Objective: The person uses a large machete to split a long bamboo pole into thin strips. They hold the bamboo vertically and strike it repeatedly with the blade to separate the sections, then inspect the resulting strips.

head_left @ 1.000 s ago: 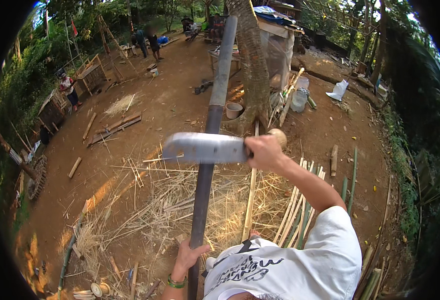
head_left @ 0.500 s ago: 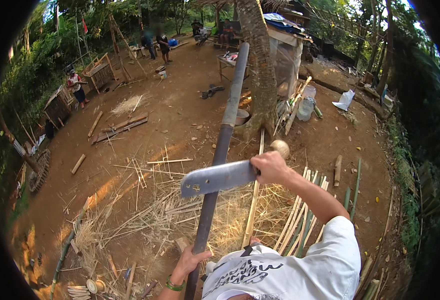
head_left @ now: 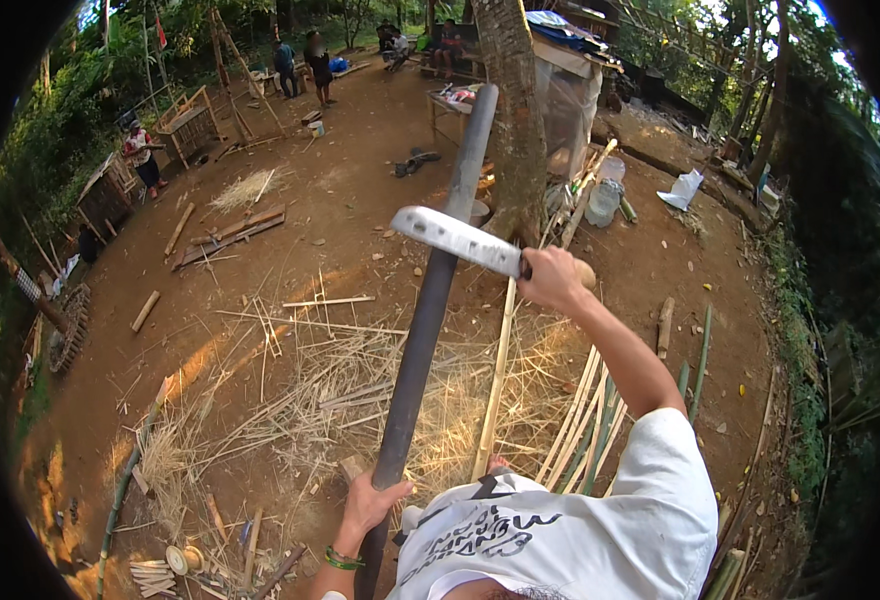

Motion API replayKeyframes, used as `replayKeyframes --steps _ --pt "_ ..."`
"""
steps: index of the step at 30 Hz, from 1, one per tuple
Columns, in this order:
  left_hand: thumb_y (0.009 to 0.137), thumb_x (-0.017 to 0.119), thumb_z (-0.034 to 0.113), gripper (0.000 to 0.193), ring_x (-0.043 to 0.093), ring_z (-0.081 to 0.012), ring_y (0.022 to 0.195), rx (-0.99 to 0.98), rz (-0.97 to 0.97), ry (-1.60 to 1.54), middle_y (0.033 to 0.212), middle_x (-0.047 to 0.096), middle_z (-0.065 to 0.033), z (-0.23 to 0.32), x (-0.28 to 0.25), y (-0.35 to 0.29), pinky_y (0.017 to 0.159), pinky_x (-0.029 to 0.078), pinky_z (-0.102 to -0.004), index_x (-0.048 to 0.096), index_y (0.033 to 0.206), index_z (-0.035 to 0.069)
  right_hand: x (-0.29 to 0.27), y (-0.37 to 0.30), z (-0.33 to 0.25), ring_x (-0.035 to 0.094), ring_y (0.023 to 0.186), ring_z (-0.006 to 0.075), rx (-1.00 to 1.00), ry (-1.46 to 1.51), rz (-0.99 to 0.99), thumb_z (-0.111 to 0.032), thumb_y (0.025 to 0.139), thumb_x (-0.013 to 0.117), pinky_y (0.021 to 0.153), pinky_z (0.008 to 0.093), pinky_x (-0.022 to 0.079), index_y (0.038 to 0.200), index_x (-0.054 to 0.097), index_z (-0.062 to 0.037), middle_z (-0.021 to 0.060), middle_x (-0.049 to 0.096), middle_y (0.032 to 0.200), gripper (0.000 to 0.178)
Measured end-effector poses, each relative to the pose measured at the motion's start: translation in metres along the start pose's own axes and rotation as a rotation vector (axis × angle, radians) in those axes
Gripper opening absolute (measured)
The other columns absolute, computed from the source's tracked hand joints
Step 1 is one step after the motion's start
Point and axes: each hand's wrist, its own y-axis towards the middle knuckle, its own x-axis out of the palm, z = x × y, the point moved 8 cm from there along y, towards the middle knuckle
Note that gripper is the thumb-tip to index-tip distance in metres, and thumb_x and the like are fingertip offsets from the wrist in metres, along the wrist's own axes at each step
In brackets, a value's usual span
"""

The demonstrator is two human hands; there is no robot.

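My left hand (head_left: 370,502), a green band on its wrist, is wrapped round the lower part of a long dark bamboo pole (head_left: 415,385), which slants up and away toward a tree. The fingers of my right hand (head_left: 555,280) are closed on the handle of a machete (head_left: 460,240). Its broad steel blade has holes along it and points left, crossing in front of the pole near where the dark part turns greyer. Whether blade and pole touch, I cannot tell. A rounded wooden handle end shows beyond my right fist.
Split bamboo strips (head_left: 580,415) lie right of my body, and pale shavings (head_left: 470,410) cover the ground ahead. A tree trunk (head_left: 515,130) stands at the far end of the pole. Clear plastic jugs (head_left: 605,200) sit beside it. Several people (head_left: 318,70) are farther back.
My right hand has carried the machete farther up along the pole, and the blade has turned more edge-on. My left hand keeps its hold on the pole.
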Motion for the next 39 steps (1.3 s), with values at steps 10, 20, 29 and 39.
replayKeyframes --steps 10,20,29,39 --pt "0.075 0.083 0.031 0.039 0.063 -0.0141 0.069 -0.030 -0.002 -0.005 0.076 0.070 -0.0073 -0.011 -0.006 -0.002 0.066 0.051 -0.0324 0.070 0.094 0.000 0.002 0.007 0.019 0.071 0.066 0.0281 0.108 0.058 0.007 -0.022 0.073 0.072 0.064 0.0383 0.057 0.082 0.067 -0.0030 0.0139 0.071 0.071 0.021" --pt "0.071 0.084 0.034 0.046 0.070 -0.0243 0.076 0.008 0.131 0.120 0.083 0.072 -0.0152 0.018 -0.016 -0.005 0.071 0.054 -0.0367 0.070 0.100 0.000 0.014 0.001 0.008 0.069 0.065 0.0281 0.075 0.113 -0.087 -0.020 0.073 0.070 0.064 0.0433 0.056 0.076 0.067 -0.0039 0.0150 0.068 0.067 0.017" --pt "0.069 0.087 0.031 0.044 0.071 -0.0250 0.070 0.098 0.248 0.230 0.077 0.072 -0.0165 0.020 -0.021 -0.008 0.065 0.055 -0.0368 0.068 0.090 -0.003 0.010 0.009 0.017 0.071 0.069 0.0303 0.087 0.005 0.004 -0.020 0.074 0.069 0.068 0.0433 0.057 0.080 0.067 -0.0031 0.0162 0.070 0.072 0.018" --pt "0.070 0.083 0.038 0.047 0.071 -0.0390 0.080 0.041 0.292 0.279 0.081 0.072 -0.0212 0.023 -0.026 -0.007 0.071 0.055 -0.0450 0.068 0.094 0.000 0.010 0.009 0.023 0.070 0.072 0.0315 0.115 0.021 -0.039 -0.020 0.072 0.068 0.069 0.0439 0.057 0.082 0.068 -0.0032 0.0158 0.071 0.074 0.019"
